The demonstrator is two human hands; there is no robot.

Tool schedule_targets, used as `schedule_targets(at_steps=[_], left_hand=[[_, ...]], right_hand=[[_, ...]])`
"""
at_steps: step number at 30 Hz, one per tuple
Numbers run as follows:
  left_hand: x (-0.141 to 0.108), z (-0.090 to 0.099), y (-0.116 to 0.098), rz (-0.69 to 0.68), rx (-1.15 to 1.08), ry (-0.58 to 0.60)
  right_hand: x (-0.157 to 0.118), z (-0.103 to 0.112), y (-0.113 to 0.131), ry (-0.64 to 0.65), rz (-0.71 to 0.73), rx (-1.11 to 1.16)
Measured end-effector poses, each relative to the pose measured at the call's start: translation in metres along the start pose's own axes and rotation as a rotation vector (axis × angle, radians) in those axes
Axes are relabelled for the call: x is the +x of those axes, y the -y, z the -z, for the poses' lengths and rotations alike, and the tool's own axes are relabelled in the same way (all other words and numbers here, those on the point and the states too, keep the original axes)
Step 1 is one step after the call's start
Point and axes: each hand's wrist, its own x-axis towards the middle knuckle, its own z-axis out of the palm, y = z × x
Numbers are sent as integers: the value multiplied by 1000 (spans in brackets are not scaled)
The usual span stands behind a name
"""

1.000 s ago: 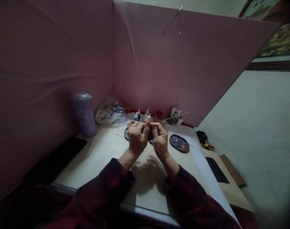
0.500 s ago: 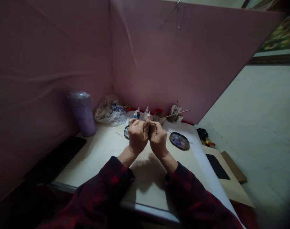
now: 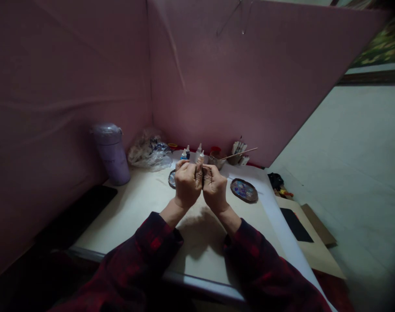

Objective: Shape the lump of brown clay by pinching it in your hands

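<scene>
My left hand (image 3: 188, 182) and my right hand (image 3: 215, 184) are closed and pressed together above the middle of the table (image 3: 145, 212). Their thumbs and fingers look smudged with something dark brown. Whatever lies between the fingertips is mostly hidden; only a dark patch shows. Just behind the hands stand several small bottles with pointed nozzles (image 3: 183, 155). To the left, partly covered by my left hand, lies a small dark-rimmed dish (image 3: 172, 179). A brown oval palette (image 3: 244, 191) with blue and purple dabs rests to the right of my right hand.
A purple tumbler (image 3: 112, 156) and a crumpled plastic bag (image 3: 148, 151) stand at the back left. At the back right are a jar (image 3: 217, 161) with a brush across it and a holder of pens (image 3: 238, 149). Pink panels (image 3: 210, 78) enclose the back and left.
The view has tilted slightly. My thumbs have shifted a little and the left thumb now points more upright; both hands stay pressed together in the same place.
</scene>
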Motion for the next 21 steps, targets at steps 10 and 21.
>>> schedule_targets(at_steps=[10,21], left_hand=[[1,2,-1,45,-65,4],[9,1,9,710,-778,154]], right_hand=[[0,-2,0,-1,-72,74],[17,-2,-21,-110,-348,533]])
